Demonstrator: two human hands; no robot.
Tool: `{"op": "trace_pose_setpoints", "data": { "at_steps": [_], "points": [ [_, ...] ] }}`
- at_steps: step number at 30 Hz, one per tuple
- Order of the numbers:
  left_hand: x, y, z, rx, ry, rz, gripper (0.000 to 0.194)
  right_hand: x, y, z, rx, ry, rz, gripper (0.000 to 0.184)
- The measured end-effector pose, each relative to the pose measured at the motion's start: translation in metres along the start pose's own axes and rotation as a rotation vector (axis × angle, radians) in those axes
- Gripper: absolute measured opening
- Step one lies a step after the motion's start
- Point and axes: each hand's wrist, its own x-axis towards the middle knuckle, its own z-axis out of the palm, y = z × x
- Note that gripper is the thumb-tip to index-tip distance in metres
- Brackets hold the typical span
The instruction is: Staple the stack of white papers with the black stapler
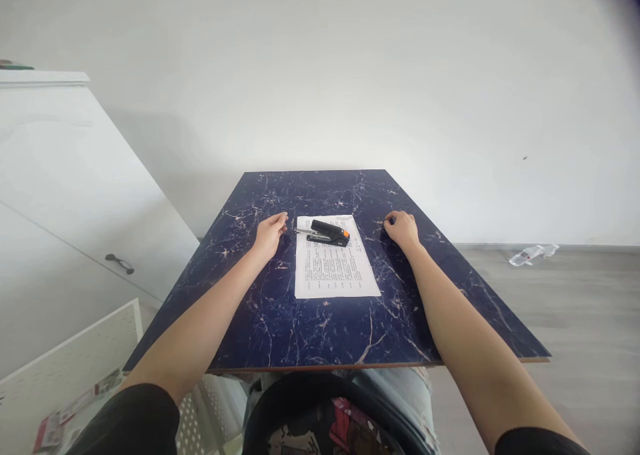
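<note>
A black stapler (329, 233) with an orange piece at its right end lies on printed sheets of paper (340, 275). Its jaws are spread, and a metal part sticks out at the left end, past the paper's edge. My left hand (270, 236) rests on the table just left of the stapler, fingers loosely bent, with nothing visible in it. To the right of the paper, apart from it, my right hand (403, 229) has thumb and forefinger brought together. Something small and dark may be at their tips, but I cannot make it out.
The dark blue marbled table (320, 335) has its far edge near a white wall (320, 75). On the left are a white cabinet (100, 195) and a white perforated rack (85, 348). Clear plastic packaging (533, 254) lies on the grey floor to the right.
</note>
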Motion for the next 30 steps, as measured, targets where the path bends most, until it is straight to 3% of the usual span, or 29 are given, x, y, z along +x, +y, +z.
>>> {"op": "trace_pose_setpoints", "data": {
  "at_steps": [5,9,13,17,22,30],
  "points": [
    [-0.006,0.009,-0.001,0.354,-0.049,0.246,0.026,-0.001,0.000,0.000,-0.001,-0.011,0.020,0.025],
    [-0.013,0.017,0.003,0.685,-0.233,0.459,0.017,-0.003,-0.005,-0.004,0.006,-0.001,0.019,0.024],
    [-0.017,0.018,0.008,0.819,-0.381,0.578,0.016,-0.006,-0.021,-0.017,0.056,0.041,-0.029,0.022],
    [-0.016,0.013,0.009,0.884,-0.436,0.600,0.016,-0.013,-0.052,-0.028,0.174,0.115,-0.194,0.020],
    [-0.012,0.010,0.007,0.906,-0.410,0.593,0.017,-0.024,-0.084,-0.029,0.302,0.042,-0.400,0.017],
    [-0.010,0.006,0.006,0.893,-0.406,0.605,0.016,-0.030,-0.092,-0.021,0.363,-0.040,-0.479,0.016]
  ]
}}
